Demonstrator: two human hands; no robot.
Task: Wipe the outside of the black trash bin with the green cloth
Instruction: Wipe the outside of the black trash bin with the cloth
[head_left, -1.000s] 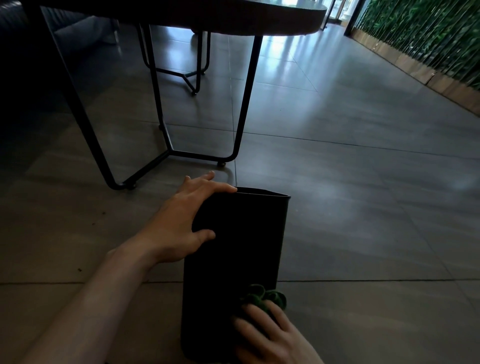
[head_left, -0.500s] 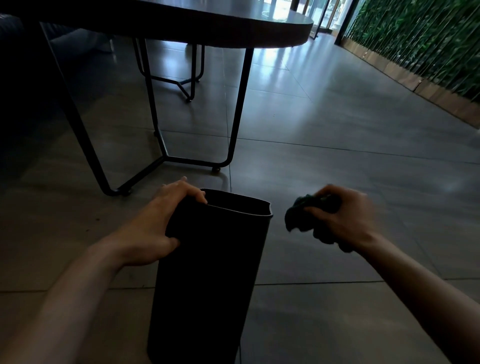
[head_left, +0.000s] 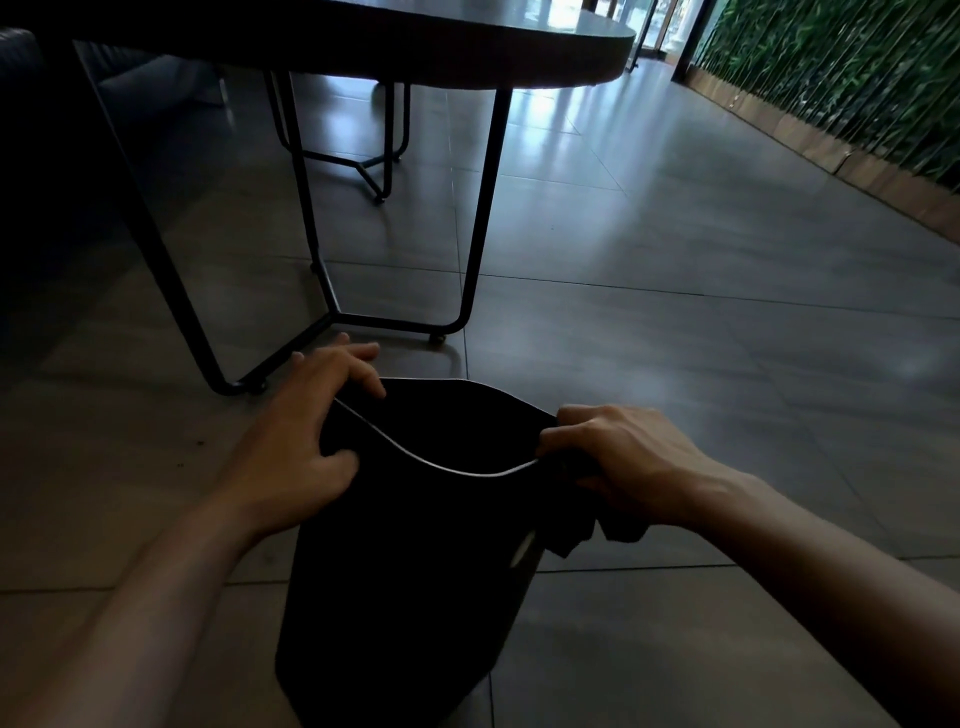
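Floor: large grey tiles, thin joints, glossy; pale reflections toward the far end.
Table: dark rounded top, upper left; black metal tube legs joined by a floor-level frame.
Right wall: green bamboo-like foliage above a brown wooden base.
Light: dim; daylight from glazed openings at the far end.

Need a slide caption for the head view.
Left hand grips black bin's rim; right hand presses cloth against its side.
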